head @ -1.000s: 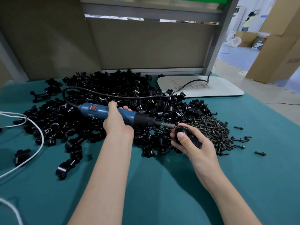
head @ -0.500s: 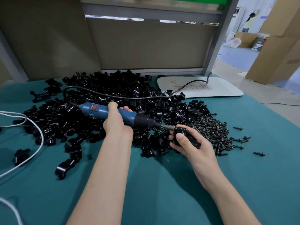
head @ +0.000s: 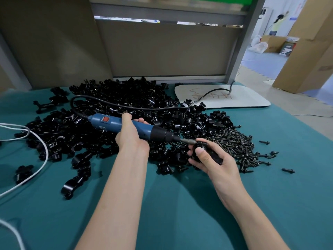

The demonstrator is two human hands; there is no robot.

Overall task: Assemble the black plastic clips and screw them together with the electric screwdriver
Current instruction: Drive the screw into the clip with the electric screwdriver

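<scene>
Left hand (head: 132,137): we wrap it around the blue electric screwdriver with black nose (head: 126,126), lying level.
Right hand (head: 214,159): we clutch a black plastic clip assembly (head: 207,150); the bit seems to touch its top.
Beyond: heaped loose black clips (head: 111,112), dark screws (head: 239,147), teal table cover (head: 180,204).
</scene>
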